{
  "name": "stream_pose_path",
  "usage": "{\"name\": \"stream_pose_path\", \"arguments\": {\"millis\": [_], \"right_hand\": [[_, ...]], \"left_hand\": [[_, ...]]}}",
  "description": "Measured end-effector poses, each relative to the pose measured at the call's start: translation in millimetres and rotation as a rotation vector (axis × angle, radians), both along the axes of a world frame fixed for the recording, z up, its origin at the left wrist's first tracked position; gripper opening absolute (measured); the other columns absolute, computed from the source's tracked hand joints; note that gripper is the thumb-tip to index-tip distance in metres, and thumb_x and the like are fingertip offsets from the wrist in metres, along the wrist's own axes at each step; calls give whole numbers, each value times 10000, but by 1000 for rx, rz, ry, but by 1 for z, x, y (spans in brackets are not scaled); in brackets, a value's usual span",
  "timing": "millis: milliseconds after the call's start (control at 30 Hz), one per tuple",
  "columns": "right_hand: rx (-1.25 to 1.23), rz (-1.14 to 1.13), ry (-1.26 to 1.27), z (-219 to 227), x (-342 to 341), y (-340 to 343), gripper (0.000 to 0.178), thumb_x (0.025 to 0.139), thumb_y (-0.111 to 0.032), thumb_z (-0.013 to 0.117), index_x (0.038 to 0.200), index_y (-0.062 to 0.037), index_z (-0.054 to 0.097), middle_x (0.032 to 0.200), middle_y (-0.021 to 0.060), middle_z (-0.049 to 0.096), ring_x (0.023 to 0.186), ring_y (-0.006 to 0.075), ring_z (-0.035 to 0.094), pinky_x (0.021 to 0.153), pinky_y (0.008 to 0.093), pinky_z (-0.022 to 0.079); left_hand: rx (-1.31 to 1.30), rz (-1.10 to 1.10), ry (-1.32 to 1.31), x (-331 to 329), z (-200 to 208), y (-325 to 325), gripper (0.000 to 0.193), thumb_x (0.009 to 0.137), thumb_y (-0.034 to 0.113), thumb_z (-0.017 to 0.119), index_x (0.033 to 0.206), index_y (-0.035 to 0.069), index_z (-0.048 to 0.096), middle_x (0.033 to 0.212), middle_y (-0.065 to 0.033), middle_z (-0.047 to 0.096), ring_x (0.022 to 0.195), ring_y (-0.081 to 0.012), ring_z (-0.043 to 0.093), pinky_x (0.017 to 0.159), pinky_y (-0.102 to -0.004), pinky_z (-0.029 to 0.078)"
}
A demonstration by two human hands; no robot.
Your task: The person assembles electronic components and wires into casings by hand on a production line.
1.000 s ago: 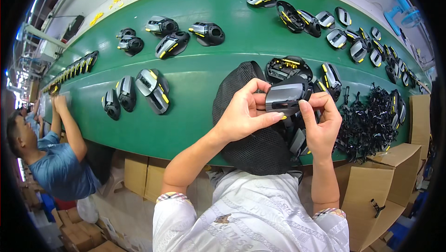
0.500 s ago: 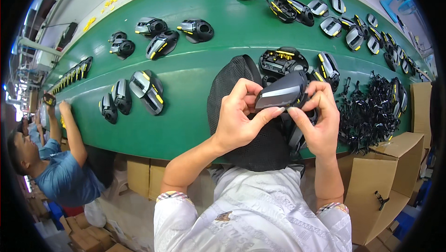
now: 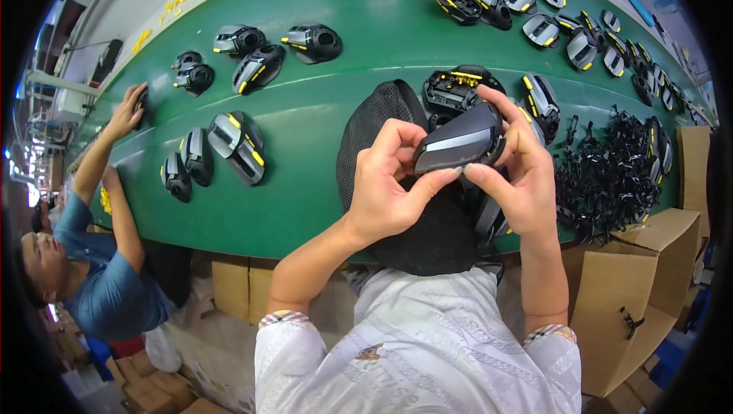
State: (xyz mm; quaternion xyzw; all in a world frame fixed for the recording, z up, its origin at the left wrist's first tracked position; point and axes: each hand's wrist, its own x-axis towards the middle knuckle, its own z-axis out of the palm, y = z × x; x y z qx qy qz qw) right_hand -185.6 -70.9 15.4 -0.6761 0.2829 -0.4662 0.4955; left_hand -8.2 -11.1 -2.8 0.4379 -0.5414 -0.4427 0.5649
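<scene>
A dark computer mouse shell (image 3: pixel 462 133) with a glossy grey side panel is held tilted above the bench. My left hand (image 3: pixel 391 177) is closed on its left end, thumb along the lower edge. On its right end my right hand (image 3: pixel 521 169) grips with thumb and fingers, the index finger raised along the upper right side. Both thumb tips almost meet under the shell. Just beyond it lies an opened mouse body (image 3: pixel 458 89) with yellow parts inside. A black mesh cap (image 3: pixel 378 139) partly hides the bench below my hands.
The green bench (image 3: pixel 305 185) carries grey-and-black mouse shells (image 3: pixel 237 147) at left and more at the far right. A heap of small black plastic parts (image 3: pixel 603 177) lies right of my hand. An open cardboard box (image 3: pixel 611 315) stands front right. At left, a co-worker (image 3: pixel 114 284) reaches over the bench.
The mouse shell has turned slightly, showing more of its glossy side panel. My right index finger has lifted. The co-worker's arm has reached farther over the bench.
</scene>
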Motion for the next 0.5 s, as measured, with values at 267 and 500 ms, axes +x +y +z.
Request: {"name": "stream_pose_path", "arguments": {"millis": [267,500], "right_hand": [[140,36,-103,12,-6,-3,599,607,-158,829,1062,2,474,1152,141,514,1025,170,514,884,291,404],[-56,-141,193,7,-17,19,720,639,-244,824,1189,44,459,1042,87,532,838,104,529,728,224,454]], "left_hand": [[15,-99,245,-1,7,1,357,775,11,685,984,-4,396,878,-102,608,807,-103,602,689,-236,502],[124,-230,470,7,7,-5,344,812,14,645,1030,29,380,994,-86,574,913,-106,562,770,-244,490]]}}
